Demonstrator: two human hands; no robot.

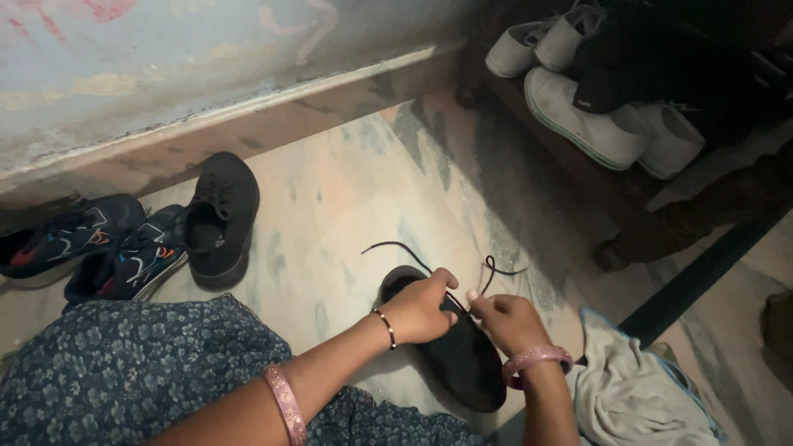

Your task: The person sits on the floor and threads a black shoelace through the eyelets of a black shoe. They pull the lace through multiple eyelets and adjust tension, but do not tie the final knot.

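Observation:
A black shoe (464,365) lies on the marbled floor in front of me, toe pointing toward me. My left hand (420,310), with a thin bracelet at the wrist, is closed over the shoe's opening and grips a black lace (398,248) that trails away over the floor. My right hand (510,320), with a pink bangle, pinches the other lace end (494,269) just beside the shoe. The two hands nearly touch above the eyelets. My knee in blue flowered cloth (124,372) fills the lower left.
A second black shoe (220,216) stands to the left near the wall step, next to two dark blue sneakers (99,248). White shoes (582,120) sit on a low dark rack (611,194) at the right. A pale grey cloth (632,388) lies by my right wrist.

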